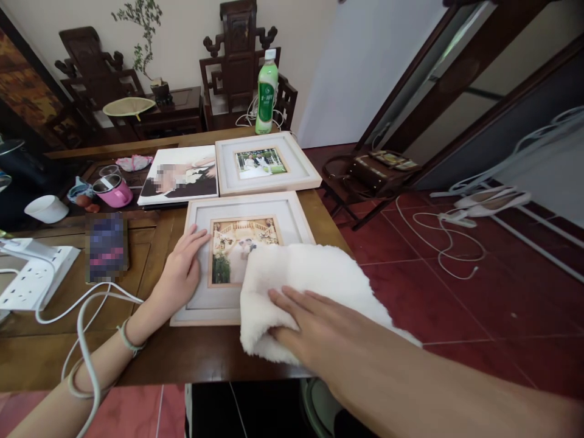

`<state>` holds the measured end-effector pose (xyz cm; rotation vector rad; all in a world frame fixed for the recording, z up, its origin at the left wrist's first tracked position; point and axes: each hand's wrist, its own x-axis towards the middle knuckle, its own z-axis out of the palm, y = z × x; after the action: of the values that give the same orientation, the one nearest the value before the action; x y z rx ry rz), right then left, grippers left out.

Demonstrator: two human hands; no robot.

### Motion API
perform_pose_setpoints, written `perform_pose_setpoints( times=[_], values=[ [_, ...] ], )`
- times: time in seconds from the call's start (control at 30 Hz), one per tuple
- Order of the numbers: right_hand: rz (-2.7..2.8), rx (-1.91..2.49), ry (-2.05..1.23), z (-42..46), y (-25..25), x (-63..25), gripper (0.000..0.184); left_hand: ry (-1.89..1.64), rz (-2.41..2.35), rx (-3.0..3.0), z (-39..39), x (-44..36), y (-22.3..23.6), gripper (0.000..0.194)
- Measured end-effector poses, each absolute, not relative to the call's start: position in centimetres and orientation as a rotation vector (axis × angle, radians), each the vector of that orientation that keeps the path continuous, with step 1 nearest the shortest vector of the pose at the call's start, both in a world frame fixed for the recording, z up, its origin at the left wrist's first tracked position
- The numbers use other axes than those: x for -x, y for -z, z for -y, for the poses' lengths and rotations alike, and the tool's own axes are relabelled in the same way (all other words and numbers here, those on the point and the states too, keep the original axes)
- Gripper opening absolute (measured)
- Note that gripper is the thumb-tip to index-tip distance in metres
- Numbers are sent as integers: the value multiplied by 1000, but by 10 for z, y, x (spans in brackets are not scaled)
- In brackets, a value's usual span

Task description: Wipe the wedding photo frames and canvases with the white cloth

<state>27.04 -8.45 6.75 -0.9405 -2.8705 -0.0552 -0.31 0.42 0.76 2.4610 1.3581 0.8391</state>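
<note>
With the left hand flat and spread on the framed photo at the bench edge and the right hand pressing a bunched white cloth, uneven pressure could slide it off.

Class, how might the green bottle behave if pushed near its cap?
The green bottle would probably tip, being tall and narrow. Its rounded sides might then let it roll. The white cap looks closed, so spilling seems unlikely.
</note>
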Motion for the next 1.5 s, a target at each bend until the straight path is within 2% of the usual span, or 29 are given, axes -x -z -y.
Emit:
perform_pose_setpoints(
  times=[0.23, 0.4, 0.67, 0.9, 1.0, 1.17, 1.3, 1.4, 1.5],
  values=[
    [2898, 1166, 112, 10, -61, -273, 51, -838, -1364, -2449, -2, 2, -11, 52],
    [2890, 1272, 258, -38, -61, -271, 58, -856, -1357, -2432, -2, 2, -10, 53],
    [3006, 1312, 157, -1, -61, -251, 41, -838, -1414, -2439, -3, 2, -8, 43],
    [2960, 1002, -94, 64, -53, -253, 17, -831, -1418, -2475, -4, 3, -4, 43],
    [2947, 995, -144, 66, -56, -255, 21, -825, -1422, -2480, -4, 3, -3, 43],
    [2942, 1039, -119, 21, -65, -266, 48, -847, -1410, -2490, -4, 3, -3, 41],
    [2916, 1143, 43, -27, -64, -272, 62, -852, -1394, -2494, -4, 3, -5, 41],
    [2952, 1159, 177, -45, -59, -270, 58, -842, -1396, -2488, -4, 3, -5, 41],
    [2969, 1195, 283, -39, -54, -263, 38, -835, -1394, -2487, -4, 3, -6, 41]
  ],
)
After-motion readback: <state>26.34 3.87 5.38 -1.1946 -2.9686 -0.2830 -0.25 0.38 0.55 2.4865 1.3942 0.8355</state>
